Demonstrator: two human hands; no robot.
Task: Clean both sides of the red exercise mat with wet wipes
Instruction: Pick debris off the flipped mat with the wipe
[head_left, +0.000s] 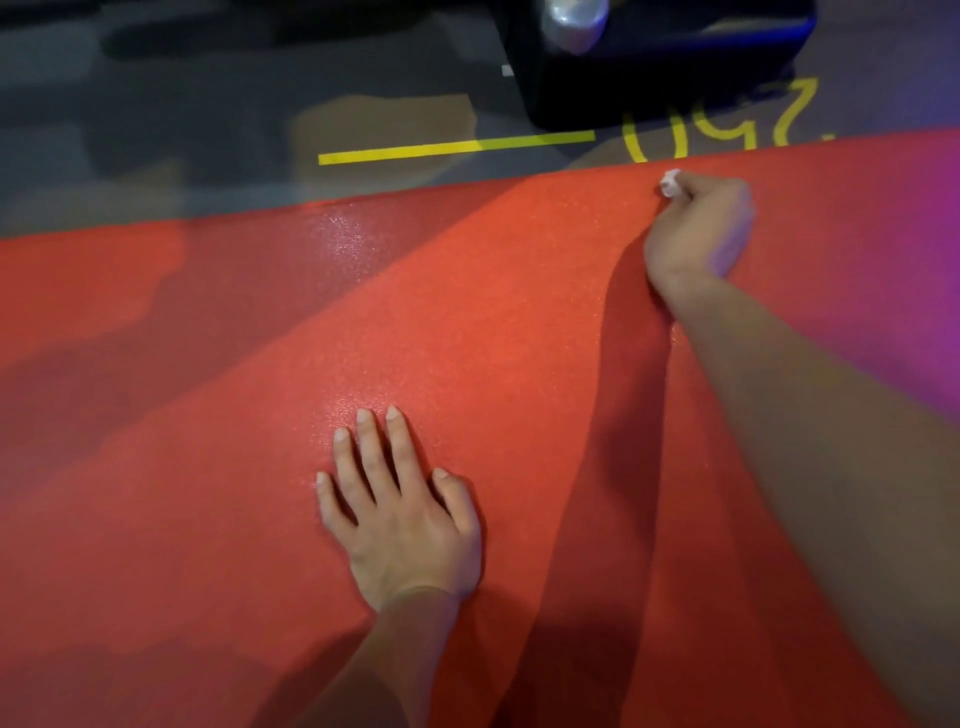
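Observation:
The red exercise mat (218, 467) lies flat on the floor and fills most of the view. My left hand (402, 512) rests palm down on the mat near its middle, fingers spread, holding nothing. My right hand (698, 228) is stretched out to the mat's far edge, closed into a fist around a small white wet wipe (670, 184) that sticks out past the knuckles and touches the mat. A damp sheen shows on the mat surface near both hands.
Beyond the mat's far edge is dark grey floor with a yellow line (457, 148) and yellow painted characters (727, 122). A black piece of equipment (665, 57) with a shiny metal part stands on the floor just behind the mat, at the upper right.

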